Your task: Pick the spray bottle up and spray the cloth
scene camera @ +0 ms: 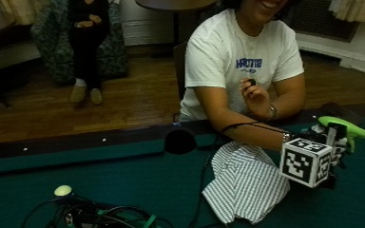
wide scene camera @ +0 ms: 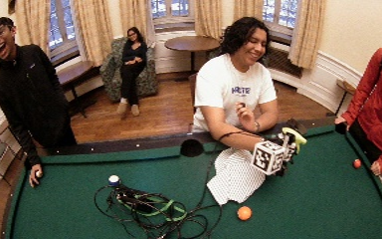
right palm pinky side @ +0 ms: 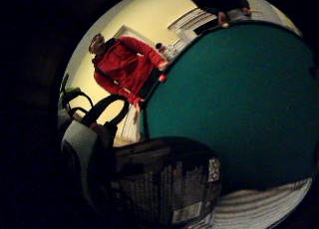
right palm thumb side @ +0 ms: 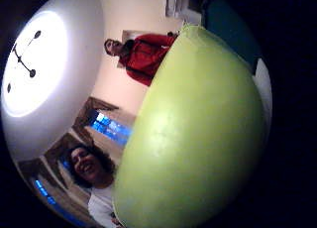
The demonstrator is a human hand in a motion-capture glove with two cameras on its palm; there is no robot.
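Outside view: person seated at the green tabletop [scene camera: 106, 175], a pool table. Gloved right hand [scene camera: 337, 145] is up off the felt with the spray bottle [scene camera: 342, 127] in it; green trigger head sticks out above the hand. Grip is closed round the bottle body, as far as the marker cube lets me see. Striped cloth [scene camera: 245, 183] lies flat on the tabletop just beside and below the hand, partly under the forearm. Bare left hand [scene camera: 255, 92] is raised near the chest, not touching anything of the task.

Wide outside view: same layout. Bottle [wide scene camera: 294, 138] lifted, nozzle end over the far side of the cloth [wide scene camera: 234, 177]. Orange ball [wide scene camera: 244, 213] sits near the cloth's near edge; a cable tangle [wide scene camera: 148, 209] lies well apart.

Little-finger palm view: dark labelled bottle body [right palm pinky side: 169, 186] fills the area next to the palm, felt and a strip of striped cloth [right palm pinky side: 264, 204] beyond it.

Thumb palm view: green bottle head [right palm thumb side: 193, 139] fills most of the frame, so very close to the palm.

Status, my read: pickup done. Spraying is left; no mist or wet patch visible. Nozzle direction can't be told.
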